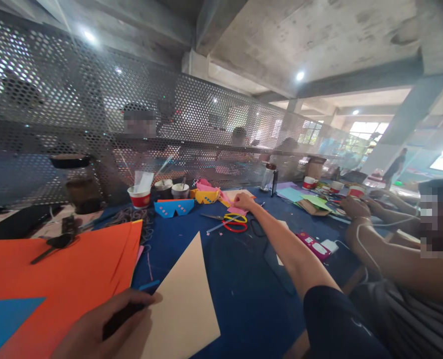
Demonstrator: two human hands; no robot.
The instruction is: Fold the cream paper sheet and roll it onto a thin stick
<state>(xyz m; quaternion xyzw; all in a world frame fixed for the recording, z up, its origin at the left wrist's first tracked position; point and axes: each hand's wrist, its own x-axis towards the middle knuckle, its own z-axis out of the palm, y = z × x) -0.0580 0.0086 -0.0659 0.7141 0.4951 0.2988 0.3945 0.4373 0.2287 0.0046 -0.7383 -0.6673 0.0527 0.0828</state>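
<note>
My left hand (112, 321) pinches the edge of a sheet of cream paper (186, 299) between thumb and fingers, low in the view and tilted up from the table. My right hand (244, 202) is stretched far forward, its fingers curled in at a pile of pink and pale paper pieces (234, 207). What its fingertips grip, if anything, is too small to make out. Just below that hand lie scissors (236, 223) with yellow and red handles. Left of the pile stand a blue folded paper mask (174, 208) and a yellow one (206, 196), both with small stuck-on pieces.
Large orange sheets (64, 264) cover the table's left side, a blue sheet (10, 319) on top. Paper cups (139, 197) and a dark jar (79, 184) stand along the perforated screen (206, 119). A magenta phone (313, 246) lies right of my arm. A co-worker's arm (385, 252) reaches in from the right.
</note>
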